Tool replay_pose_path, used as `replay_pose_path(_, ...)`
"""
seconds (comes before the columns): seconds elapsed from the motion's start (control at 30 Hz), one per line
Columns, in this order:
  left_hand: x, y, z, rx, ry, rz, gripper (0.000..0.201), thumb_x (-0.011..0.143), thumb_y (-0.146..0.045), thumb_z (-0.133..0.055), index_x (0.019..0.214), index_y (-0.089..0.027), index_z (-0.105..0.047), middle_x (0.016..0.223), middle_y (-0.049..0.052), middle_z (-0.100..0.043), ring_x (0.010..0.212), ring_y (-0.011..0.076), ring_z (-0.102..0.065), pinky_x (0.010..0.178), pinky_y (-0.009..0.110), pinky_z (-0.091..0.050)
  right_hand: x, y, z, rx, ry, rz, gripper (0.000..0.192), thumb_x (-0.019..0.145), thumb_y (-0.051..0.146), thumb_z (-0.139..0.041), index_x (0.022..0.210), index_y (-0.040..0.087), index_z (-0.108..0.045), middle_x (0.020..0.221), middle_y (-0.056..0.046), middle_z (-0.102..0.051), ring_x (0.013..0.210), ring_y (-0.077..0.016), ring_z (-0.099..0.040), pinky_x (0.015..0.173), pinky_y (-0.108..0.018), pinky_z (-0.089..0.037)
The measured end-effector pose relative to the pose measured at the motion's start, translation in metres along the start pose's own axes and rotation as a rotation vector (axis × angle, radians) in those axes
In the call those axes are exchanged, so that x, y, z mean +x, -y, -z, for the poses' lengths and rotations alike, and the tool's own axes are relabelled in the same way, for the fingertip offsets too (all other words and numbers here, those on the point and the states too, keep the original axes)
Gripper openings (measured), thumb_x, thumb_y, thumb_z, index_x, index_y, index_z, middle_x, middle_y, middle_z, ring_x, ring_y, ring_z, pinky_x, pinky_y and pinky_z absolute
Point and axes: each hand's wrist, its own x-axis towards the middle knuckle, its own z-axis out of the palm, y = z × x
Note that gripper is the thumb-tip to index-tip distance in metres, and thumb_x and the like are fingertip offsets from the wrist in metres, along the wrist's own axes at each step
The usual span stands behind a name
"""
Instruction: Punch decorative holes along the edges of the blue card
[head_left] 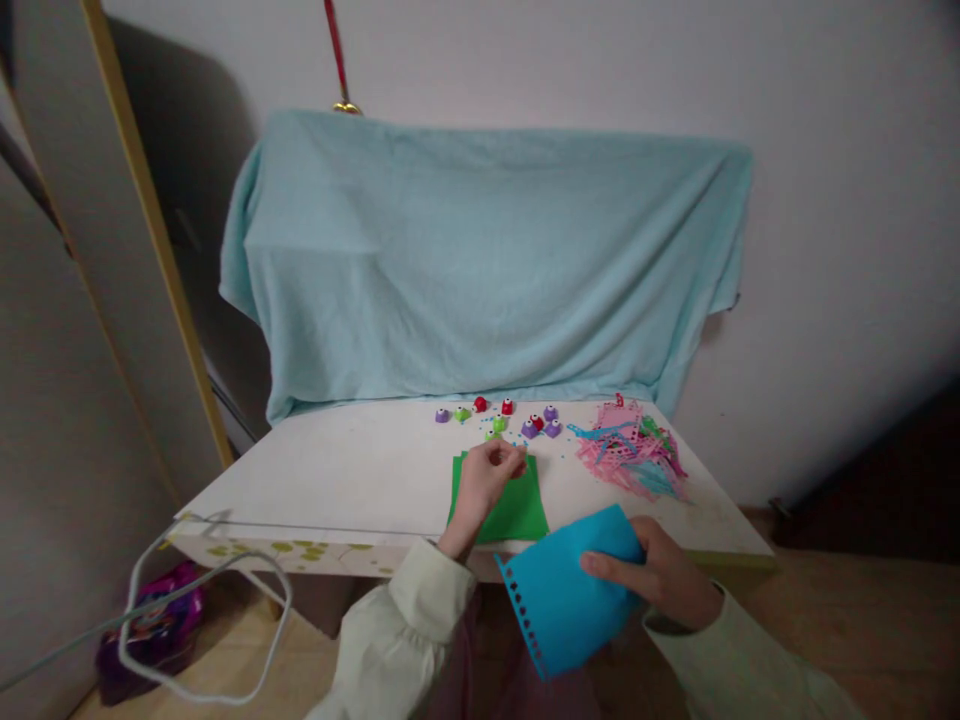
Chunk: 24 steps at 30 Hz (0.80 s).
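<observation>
Two sheets of paper are seen: a blue sheet and a green sheet. The blue sheet is gripped by the right hand, with fingers curled over its right edge and the thumb behind; it is held off the front edge of the tabletop, curved, with a row of punched holes along its lower left edge. The green sheet is laid flat on the tabletop near the front edge, and the left hand is rested on its upper part, fingers bunched together at the far edge; whether something small is pinched in them cannot be told. About ten small punches are counted in a loose row just beyond the green sheet: roughly four purple, three red and three green, though some are too small to be sure of. Tiny blue specks are scattered among them. One heap of pink, blue and green paper scraps is piled at the right end of the tabletop, well apart from both hands. No containers are visible on the tabletop. A light blue cloth is draped over something behind it. On the floor at the left, a white cable is looped and a purple bag is set down.
</observation>
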Motion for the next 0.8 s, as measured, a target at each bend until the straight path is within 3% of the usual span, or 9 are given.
replay_pose_path(0.07,0.014,0.012,-0.018,-0.14,0.048,0.079,0.038,0.079,-0.049,-0.057,0.072,-0.012,-0.063,0.073,0.011,-0.068,0.073,0.0218,-0.064,0.077,0.033,-0.05,0.0,-0.005,0.003,0.074,-0.068,0.03,0.041,0.069,0.054,-0.069,0.064,0.014,-0.06,0.06,-0.001,-0.057,0.058,-0.0165,-0.052,0.055,-0.028,-0.044)
replay_pose_path(0.13,0.016,0.014,-0.029,-0.351,0.091,0.179,0.043,0.081,-0.052,-0.055,0.088,-0.01,-0.065,0.09,0.014,-0.069,0.088,0.0239,-0.065,0.084,0.035,-0.048,0.0,-0.01,0.006,0.145,-0.192,0.031,0.04,0.071,0.054,-0.068,0.066,0.014,-0.063,0.064,-0.002,-0.06,0.062,-0.0187,-0.055,0.059,-0.03,-0.047)
replay_pose_path(0.2,0.006,0.007,-0.034,-0.528,0.204,0.285,0.055,0.08,-0.06,-0.052,0.105,-0.012,-0.062,0.102,0.015,-0.067,0.096,0.0254,-0.063,0.084,0.036,-0.047,0.0,-0.015,0.008,0.212,-0.332,0.014,0.04,0.072,0.054,-0.067,0.071,0.014,-0.066,0.069,-0.003,-0.064,0.068,-0.0218,-0.059,0.064,-0.032,-0.05)
replay_pose_path(0.27,-0.011,-0.004,-0.034,-0.581,0.42,0.387,0.069,0.078,-0.071,-0.046,0.104,-0.009,-0.063,0.1,0.017,-0.067,0.094,0.0278,-0.063,0.081,0.037,-0.049,-0.001,-0.017,0.008,0.262,-0.416,0.014,0.04,0.072,0.054,-0.067,0.078,0.014,-0.069,0.072,-0.004,-0.066,0.074,-0.0243,-0.061,0.069,-0.035,-0.052)
replay_pose_path(0.33,-0.029,-0.013,-0.034,-0.547,0.501,0.385,0.076,0.073,-0.077,-0.046,0.099,-0.008,-0.066,0.094,0.016,-0.068,0.088,0.0283,-0.064,0.077,0.037,-0.049,-0.001,-0.016,0.003,0.28,-0.452,0.029,0.041,0.072,0.054,-0.067,0.082,0.015,-0.07,0.074,-0.004,-0.068,0.076,-0.0264,-0.063,0.072,-0.037,-0.053)
replay_pose_path(0.47,-0.054,-0.023,-0.029,-0.314,0.338,0.213,0.052,0.066,-0.058,-0.073,0.085,-0.011,-0.068,0.077,0.007,-0.067,0.071,0.0199,-0.061,0.068,0.03,-0.048,-0.004,-0.009,-0.017,0.253,-0.449,0.031,0.042,0.069,0.056,-0.068,0.081,0.016,-0.071,0.075,-0.006,-0.07,0.082,-0.0311,-0.064,0.079,-0.042,-0.053)
replay_pose_path(0.6,-0.069,-0.029,-0.012,-0.129,0.247,0.186,0.046,0.069,-0.056,-0.071,0.063,-0.011,-0.061,0.059,0.001,-0.057,0.056,0.0129,-0.05,0.055,0.024,-0.041,-0.011,0.005,-0.024,0.157,-0.459,0.031,0.045,0.07,0.055,-0.068,0.094,0.017,-0.069,0.094,-0.01,-0.071,0.09,-0.0307,-0.065,0.082,-0.043,-0.053)
replay_pose_path(0.7,-0.081,-0.038,0.003,-0.046,0.29,0.196,0.043,0.073,-0.055,-0.068,0.071,-0.012,-0.062,0.064,0.002,-0.058,0.059,0.0137,-0.051,0.056,0.023,-0.041,-0.017,0.028,-0.007,0.033,-0.416,0.3,0.038,0.08,0.044,-0.062,0.109,0.02,-0.064,0.103,-0.008,-0.069,0.094,-0.0253,-0.063,0.086,-0.039,-0.051)
replay_pose_path(0.8,-0.091,-0.05,0.013,0.057,0.307,0.092,0.036,0.074,-0.049,-0.069,0.078,-0.014,-0.061,0.071,0.001,-0.059,0.067,0.015,-0.052,0.059,0.022,-0.04,-0.021,0.059,0.01,-0.202,-0.316,0.429,0.022,0.082,0.031,-0.06,0.1,0.021,-0.067,0.096,-0.006,-0.069,0.091,-0.0217,-0.063,0.087,-0.035,-0.048)
